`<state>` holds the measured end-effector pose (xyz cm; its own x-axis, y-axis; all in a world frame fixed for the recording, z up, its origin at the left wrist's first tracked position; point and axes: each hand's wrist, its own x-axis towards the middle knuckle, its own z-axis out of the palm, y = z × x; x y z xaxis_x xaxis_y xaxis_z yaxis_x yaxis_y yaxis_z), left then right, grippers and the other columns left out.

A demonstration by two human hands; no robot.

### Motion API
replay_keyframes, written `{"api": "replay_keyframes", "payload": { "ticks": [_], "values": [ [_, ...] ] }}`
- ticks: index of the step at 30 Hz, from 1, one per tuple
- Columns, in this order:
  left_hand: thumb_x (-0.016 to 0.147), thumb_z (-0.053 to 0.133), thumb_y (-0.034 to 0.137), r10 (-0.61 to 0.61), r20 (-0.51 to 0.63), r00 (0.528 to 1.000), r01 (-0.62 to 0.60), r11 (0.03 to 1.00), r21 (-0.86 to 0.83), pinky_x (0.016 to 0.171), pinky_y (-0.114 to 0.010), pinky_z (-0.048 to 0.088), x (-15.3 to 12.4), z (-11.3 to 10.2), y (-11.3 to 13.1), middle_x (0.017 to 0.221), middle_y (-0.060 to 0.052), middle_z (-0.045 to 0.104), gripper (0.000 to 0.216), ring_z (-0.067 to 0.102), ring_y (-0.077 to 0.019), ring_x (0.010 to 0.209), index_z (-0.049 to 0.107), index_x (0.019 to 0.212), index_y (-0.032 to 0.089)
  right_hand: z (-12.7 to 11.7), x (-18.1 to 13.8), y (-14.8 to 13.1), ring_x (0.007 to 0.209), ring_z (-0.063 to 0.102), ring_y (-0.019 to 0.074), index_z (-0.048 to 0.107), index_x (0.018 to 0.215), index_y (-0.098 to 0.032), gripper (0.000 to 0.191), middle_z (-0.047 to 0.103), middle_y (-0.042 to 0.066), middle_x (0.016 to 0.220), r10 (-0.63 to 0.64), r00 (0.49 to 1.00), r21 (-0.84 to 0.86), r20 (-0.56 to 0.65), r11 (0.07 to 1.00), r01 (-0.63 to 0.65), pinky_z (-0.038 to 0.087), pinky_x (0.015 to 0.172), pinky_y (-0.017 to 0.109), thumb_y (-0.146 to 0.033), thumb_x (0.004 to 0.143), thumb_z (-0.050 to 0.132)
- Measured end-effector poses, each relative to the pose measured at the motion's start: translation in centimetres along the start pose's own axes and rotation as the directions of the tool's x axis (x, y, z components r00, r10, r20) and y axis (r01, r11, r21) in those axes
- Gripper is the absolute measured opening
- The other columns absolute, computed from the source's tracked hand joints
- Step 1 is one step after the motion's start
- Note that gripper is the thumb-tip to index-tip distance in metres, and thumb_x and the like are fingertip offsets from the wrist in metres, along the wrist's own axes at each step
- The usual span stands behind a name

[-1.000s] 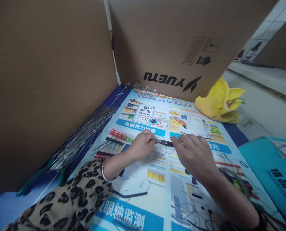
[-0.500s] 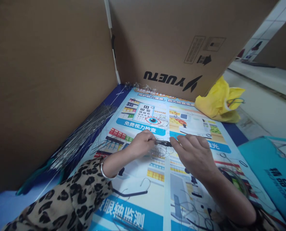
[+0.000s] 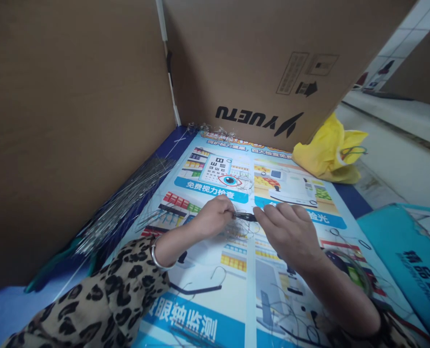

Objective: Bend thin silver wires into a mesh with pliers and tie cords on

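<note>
Both fists meet over the middle of the printed poster (image 3: 250, 290). Between them runs a short dark strand of looped or twisted wire (image 3: 244, 216), level and held from each end. My left hand (image 3: 215, 216) pinches its left end, thumb and fingers pressed together. The right end goes into my right hand (image 3: 291, 234), whose fingers are curled over it; whether a tool is inside that fist is hidden. Thin loose wire loops (image 3: 242, 231) lie just beneath the strand. Nearer to me is a bent hook-shaped wire with a black sleeve (image 3: 196, 291).
Cardboard panels (image 3: 73, 121) wall the left and back. Along the left panel lies a bundle of straight wires (image 3: 124, 203), near a green curved handle (image 3: 53, 266). At right are a yellow bag (image 3: 327, 152), a teal box (image 3: 392, 246) and a wire coil (image 3: 363, 278).
My right hand has shifted very slightly to the left. My left hand and the wire are almost where they were.
</note>
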<state>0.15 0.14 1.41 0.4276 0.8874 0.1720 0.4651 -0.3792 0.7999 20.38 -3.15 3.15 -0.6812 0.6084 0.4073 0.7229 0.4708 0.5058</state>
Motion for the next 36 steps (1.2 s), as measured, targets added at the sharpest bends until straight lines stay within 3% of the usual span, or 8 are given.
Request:
{"api": "replay_keyframes", "payload": {
  "ticks": [27,30,36],
  "values": [
    [0.073,0.039,0.006,0.066,0.083,0.994,-0.063,0.997,-0.034,0.080,-0.030,0.043,0.0,-0.6,0.5,0.077,-0.003,0.059,0.024,0.053,-0.0158,0.085,0.060,0.066,0.017,-0.5,0.0,0.0,0.065,0.037,0.0158,0.062,0.082,-0.021,0.014,0.052,0.002,0.063,0.090,0.996,0.045,0.027,0.995,-0.091,0.018,0.059,0.032,-0.015,0.082,0.049],
    [0.074,0.039,0.007,0.052,0.087,0.995,-0.050,0.998,-0.024,0.079,-0.030,0.043,0.2,-1.0,0.8,0.076,-0.003,0.061,0.025,0.054,-0.0157,0.084,0.060,0.065,0.017,-0.7,0.2,0.0,0.063,0.039,0.0154,0.064,0.079,-0.022,0.013,0.053,0.002,0.062,0.151,0.985,0.124,0.080,0.979,-0.160,0.018,0.058,0.032,-0.017,0.079,0.052],
    [0.069,0.047,0.009,0.036,0.109,0.993,-0.037,0.999,0.008,0.074,-0.028,0.043,0.2,-1.2,0.8,0.076,-0.002,0.060,0.013,0.054,-0.0147,0.077,0.057,0.066,0.016,-0.7,0.1,0.1,0.074,0.051,0.0156,0.065,0.084,-0.025,0.012,0.059,0.000,0.073,0.220,0.929,0.322,0.296,0.893,-0.314,0.027,0.060,0.027,-0.024,0.080,0.053]
  ]
}}
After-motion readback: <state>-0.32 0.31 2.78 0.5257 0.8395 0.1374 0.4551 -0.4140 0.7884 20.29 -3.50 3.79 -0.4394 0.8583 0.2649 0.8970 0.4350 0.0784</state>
